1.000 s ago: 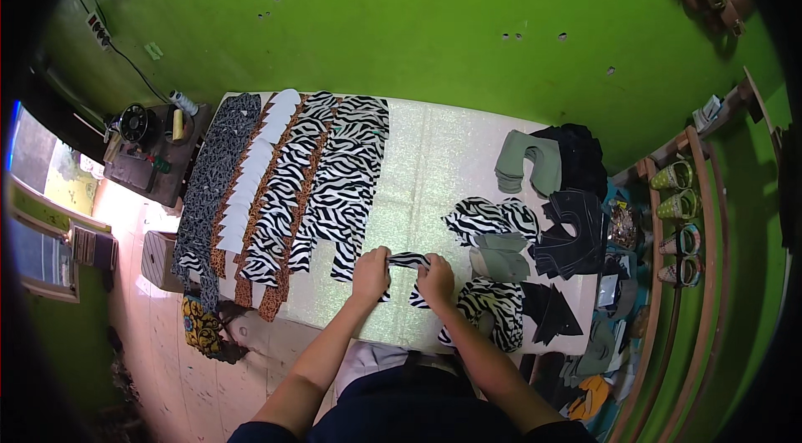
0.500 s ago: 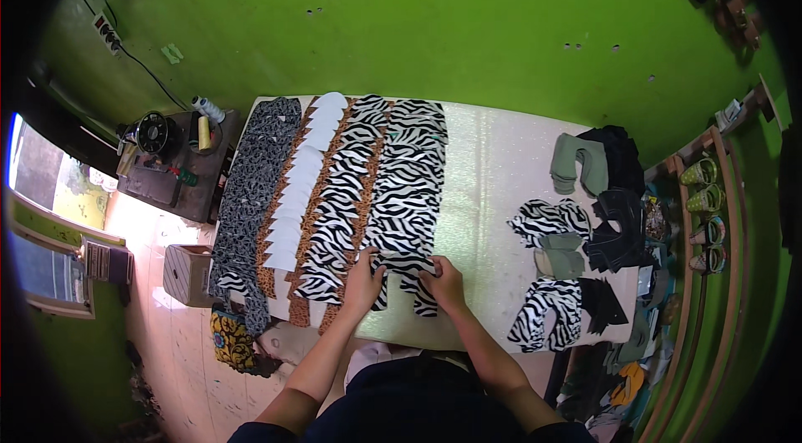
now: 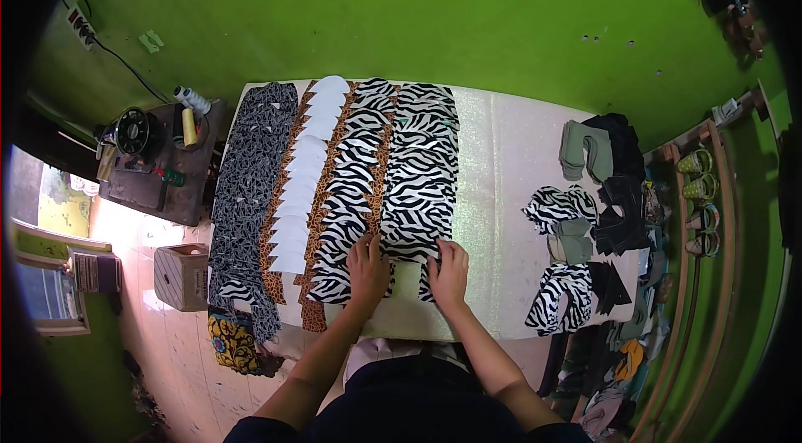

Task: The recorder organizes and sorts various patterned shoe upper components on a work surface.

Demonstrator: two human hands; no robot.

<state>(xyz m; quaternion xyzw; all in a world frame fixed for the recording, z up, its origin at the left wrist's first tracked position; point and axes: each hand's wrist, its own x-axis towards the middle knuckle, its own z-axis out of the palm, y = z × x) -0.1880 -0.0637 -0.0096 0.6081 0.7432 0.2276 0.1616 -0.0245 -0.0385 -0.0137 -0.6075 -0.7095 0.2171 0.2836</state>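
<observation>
Along zebra-print cloth (image 3: 413, 248): left hand (image 3: 368, 275), right hand (image 3: 452, 278) palm-down, fingers (image 3: 362, 250) slightly bent, grip unclear.

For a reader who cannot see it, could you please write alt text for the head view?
A person's left hand and right hand touch zebra-print pieces on a pale table; overlapping white pieces lie farther left, a green wall behind.

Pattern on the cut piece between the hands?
Black and white zebra stripes on the cut piece; best seen in the head view.

Left hand (image 3: 368, 273) and right hand (image 3: 449, 276) at a zebra-print piece (image 3: 413, 240) — apparently in contact — on a pale table (image 3: 494, 217).
</observation>
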